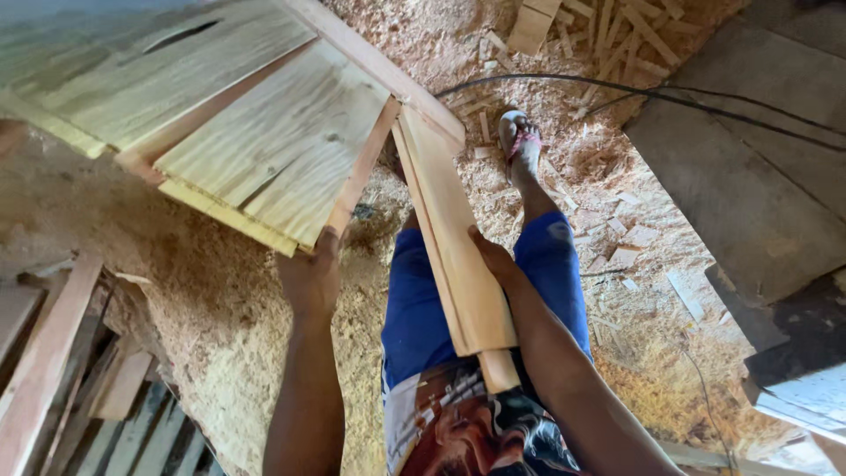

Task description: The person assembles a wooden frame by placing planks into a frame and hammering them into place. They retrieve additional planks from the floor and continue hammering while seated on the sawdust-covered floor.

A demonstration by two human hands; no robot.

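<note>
A large pale wooden panel [264,132], made of grained boards in a frame, is lifted up across the upper left of the view. My left hand [310,273] grips its lower frame edge from below. A bundle of narrow wooden slats [454,238] runs from the panel's corner down toward my body. My right hand [493,260] rests against the right side of that bundle and holds it. My legs in blue shorts [414,308] and one foot in a sandal [520,141] show below.
Sawdust [220,308] covers the floor in a deep heap. Offcut sticks [617,26] lie at the top. Black cables [670,95] cross the floor at upper right. A grey board [749,176] lies at right. Planks [53,353] lean at lower left.
</note>
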